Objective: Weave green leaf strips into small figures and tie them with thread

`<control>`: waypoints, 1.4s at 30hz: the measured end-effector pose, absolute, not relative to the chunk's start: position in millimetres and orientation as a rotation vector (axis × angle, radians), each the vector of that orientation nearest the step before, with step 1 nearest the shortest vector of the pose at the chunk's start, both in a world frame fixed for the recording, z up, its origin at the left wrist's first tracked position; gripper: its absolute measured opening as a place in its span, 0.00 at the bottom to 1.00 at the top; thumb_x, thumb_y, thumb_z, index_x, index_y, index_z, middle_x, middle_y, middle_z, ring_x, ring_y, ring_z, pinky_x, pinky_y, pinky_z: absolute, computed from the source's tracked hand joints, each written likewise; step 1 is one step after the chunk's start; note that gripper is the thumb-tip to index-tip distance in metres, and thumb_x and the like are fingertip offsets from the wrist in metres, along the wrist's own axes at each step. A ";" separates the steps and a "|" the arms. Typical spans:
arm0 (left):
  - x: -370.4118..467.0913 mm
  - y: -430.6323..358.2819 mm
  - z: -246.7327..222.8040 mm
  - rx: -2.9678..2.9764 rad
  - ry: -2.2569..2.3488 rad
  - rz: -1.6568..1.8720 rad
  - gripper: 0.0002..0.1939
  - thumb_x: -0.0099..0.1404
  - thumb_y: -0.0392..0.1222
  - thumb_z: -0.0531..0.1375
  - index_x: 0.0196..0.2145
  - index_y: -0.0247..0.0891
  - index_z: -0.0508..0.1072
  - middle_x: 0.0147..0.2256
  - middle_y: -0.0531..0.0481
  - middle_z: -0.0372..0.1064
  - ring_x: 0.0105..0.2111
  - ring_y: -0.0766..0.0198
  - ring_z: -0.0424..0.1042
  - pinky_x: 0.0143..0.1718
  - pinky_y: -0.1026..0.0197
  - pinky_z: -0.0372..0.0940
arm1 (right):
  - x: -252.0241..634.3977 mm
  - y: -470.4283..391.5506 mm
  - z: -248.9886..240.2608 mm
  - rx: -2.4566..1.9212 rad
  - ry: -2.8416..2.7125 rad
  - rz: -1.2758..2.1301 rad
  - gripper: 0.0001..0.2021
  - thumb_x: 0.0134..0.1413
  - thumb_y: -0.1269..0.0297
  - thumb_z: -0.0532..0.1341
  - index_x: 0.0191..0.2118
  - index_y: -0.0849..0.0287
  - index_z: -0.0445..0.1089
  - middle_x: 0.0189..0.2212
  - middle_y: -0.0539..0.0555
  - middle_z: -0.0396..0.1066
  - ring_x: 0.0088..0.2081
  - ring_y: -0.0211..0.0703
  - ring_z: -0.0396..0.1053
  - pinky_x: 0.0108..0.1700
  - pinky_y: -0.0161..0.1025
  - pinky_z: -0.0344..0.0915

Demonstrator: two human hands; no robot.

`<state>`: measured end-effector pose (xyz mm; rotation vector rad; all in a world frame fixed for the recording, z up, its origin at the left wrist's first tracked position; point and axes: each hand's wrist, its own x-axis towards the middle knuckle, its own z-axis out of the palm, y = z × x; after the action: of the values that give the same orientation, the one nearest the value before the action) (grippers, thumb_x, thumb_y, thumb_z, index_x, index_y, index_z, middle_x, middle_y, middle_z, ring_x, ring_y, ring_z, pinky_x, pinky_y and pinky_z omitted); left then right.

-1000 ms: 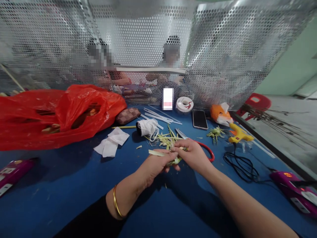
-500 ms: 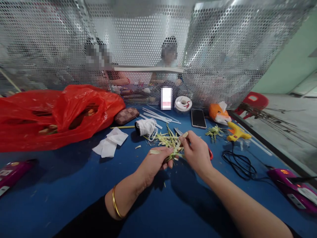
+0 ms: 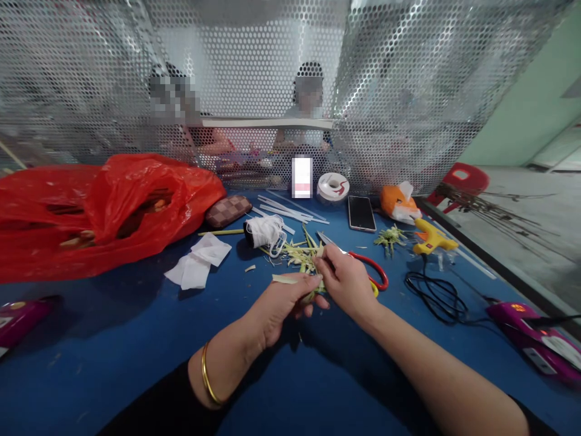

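Observation:
My left hand (image 3: 290, 297) is closed round pale green leaf strips (image 3: 285, 279), one end sticking out to the left past the thumb. Close against it, my right hand (image 3: 347, 278) pinches at the same strips; its fingertips hide most of what they grip. Beyond both hands lies a loose heap of yellow-green strips (image 3: 296, 249). Scissors with red and yellow handles (image 3: 374, 266) lie partly under my right hand, blades pointing away to the left. A spool of white string (image 3: 265, 231) sits left of the heap.
A red plastic bag (image 3: 113, 224), white tissue (image 3: 200, 260) and checkered pouch (image 3: 228, 210) are on the left. To the right are a phone (image 3: 362, 213), a small green bundle (image 3: 389, 240), a yellow glue gun (image 3: 433, 237) with its cord, and a purple power strip (image 3: 535, 339). Perforated metal stands behind.
My right hand has come down and left, close to my left hand, and the strip it held up no longer stands out. More of the scissors shows now. The view has shifted slightly.

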<state>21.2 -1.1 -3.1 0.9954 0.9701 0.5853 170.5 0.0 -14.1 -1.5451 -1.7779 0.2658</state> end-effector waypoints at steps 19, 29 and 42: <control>25.1 -7.7 2.6 1.162 0.931 0.593 0.11 0.57 0.45 0.60 0.23 0.35 0.69 0.19 0.55 0.61 0.19 0.71 0.53 0.22 0.65 0.46 | 173.2 1.9 -14.4 -1.482 -1.541 0.671 0.13 0.54 0.62 0.57 0.21 0.57 0.59 0.15 0.43 0.56 0.18 0.34 0.57 0.22 0.33 0.55; 25.4 -13.9 13.1 1.165 0.839 0.369 0.06 0.53 0.38 0.60 0.24 0.34 0.75 0.16 0.57 0.58 0.19 0.71 0.55 0.23 0.64 0.47 | 184.6 -4.4 14.2 -1.146 -1.989 0.590 0.05 0.54 0.63 0.62 0.35 0.55 0.75 0.36 0.54 0.74 0.41 0.46 0.71 0.48 0.46 0.64; 23.8 -14.6 4.5 1.231 0.815 0.122 0.21 0.61 0.56 0.57 0.37 0.34 0.77 0.19 0.52 0.68 0.14 0.73 0.58 0.18 0.66 0.49 | 173.7 -7.8 10.2 -1.167 -1.723 0.987 0.05 0.47 0.69 0.62 0.24 0.58 0.67 0.24 0.48 0.67 0.28 0.37 0.65 0.32 0.35 0.62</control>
<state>23.8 -14.6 4.5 1.2307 0.8154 0.1217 173.7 -7.8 10.2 -1.1672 -1.7234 0.9874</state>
